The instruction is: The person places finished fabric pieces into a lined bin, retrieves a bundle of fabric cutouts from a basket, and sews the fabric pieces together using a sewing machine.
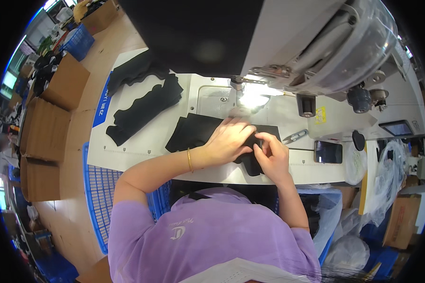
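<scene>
So the black fabric piece (193,129) lies on the surface (198,175) by the sewing machine (340,52), left hand (229,139) spread over it, right hand (273,153) seemingly pinching its edge; I'd line edges up without stretching.

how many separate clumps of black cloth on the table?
3 visible: one far left, one just nearer the person, one under the hands. The hands partly cover the last, so more pieces may be hidden; layers can't be counted.

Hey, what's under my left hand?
Black fabric shows around your left hand, lying on the white table. The patch directly beneath the hand is covered, so it can't be seen.
</scene>
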### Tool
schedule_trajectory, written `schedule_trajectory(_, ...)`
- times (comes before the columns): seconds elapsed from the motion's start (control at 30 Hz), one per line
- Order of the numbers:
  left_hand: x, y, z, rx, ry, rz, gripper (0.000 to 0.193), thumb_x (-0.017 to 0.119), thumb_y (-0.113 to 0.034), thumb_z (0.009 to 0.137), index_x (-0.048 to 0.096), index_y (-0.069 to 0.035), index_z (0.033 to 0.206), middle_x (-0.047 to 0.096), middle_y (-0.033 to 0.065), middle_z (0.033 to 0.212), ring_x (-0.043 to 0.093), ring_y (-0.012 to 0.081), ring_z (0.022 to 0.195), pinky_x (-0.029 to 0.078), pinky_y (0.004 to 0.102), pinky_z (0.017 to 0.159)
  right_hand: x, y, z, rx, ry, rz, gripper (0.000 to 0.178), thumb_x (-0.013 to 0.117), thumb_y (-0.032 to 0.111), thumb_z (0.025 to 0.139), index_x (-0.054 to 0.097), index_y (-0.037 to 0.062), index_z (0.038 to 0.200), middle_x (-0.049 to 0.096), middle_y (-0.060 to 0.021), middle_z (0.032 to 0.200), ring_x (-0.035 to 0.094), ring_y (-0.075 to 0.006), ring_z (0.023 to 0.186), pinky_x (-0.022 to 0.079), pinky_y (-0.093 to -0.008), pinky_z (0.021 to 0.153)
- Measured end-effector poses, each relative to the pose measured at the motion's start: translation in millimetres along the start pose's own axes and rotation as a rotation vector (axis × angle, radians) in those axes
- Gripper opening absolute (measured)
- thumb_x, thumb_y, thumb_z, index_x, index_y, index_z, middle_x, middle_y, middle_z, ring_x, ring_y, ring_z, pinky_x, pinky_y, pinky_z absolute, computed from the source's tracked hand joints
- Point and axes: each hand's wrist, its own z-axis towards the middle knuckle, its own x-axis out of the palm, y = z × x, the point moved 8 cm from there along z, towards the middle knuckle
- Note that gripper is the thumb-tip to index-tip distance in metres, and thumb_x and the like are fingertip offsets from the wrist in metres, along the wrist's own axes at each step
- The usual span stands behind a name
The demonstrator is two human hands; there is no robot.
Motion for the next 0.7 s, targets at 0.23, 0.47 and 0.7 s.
schedule_trajectory(0.23,0,-1,-14,-0.028,-0.124,0.061,0.044,0.081,-0.02,0.07,0.057,-0.006,0.105,0.053,0.0118,0.107,0.054,0.032,0.102,0.045,0.0435,0.091,-4,-23,-3,0.158,0.054,0.132,0.021,0.069,0.005,0.085,0.064,0.0036,0.106,0.052,-0.0028,0.064,0.051,-0.0112,0.053,0.041,-0.0279,0.051)
schedule_trajectory(0.47,-27,-24,-30,0.321,-0.223,0.071,0.015,0.069,-0.007,0.069,0.06,-0.006,0.081,0.065,0.009,0.095,0.065,0.0275,0.098,0.051,0.0394,0.093,5,-17,13,-0.023,0.163,-0.17,0.021,0.072,0.005,0.077,0.061,0.0003,0.095,0.063,-0.0127,0.093,0.06,-0.0326,0.089,0.048,-0.04,0.075)
schedule_trajectory(0.7,-232,76,-78,-0.462,-0.816,-0.057,0.013,0.06,-0.006,0.093,0.068,-0.001,0.102,0.069,0.005,0.084,0.063,0.0105,0.076,0.05,0.0249,0.071,1,-15,8,-0.013,0.058,-0.338,0.025,0.074,0.008,0.075,0.064,0.0044,0.097,0.06,-0.0105,0.102,0.058,-0.0302,0.098,0.047,-0.0414,0.082)
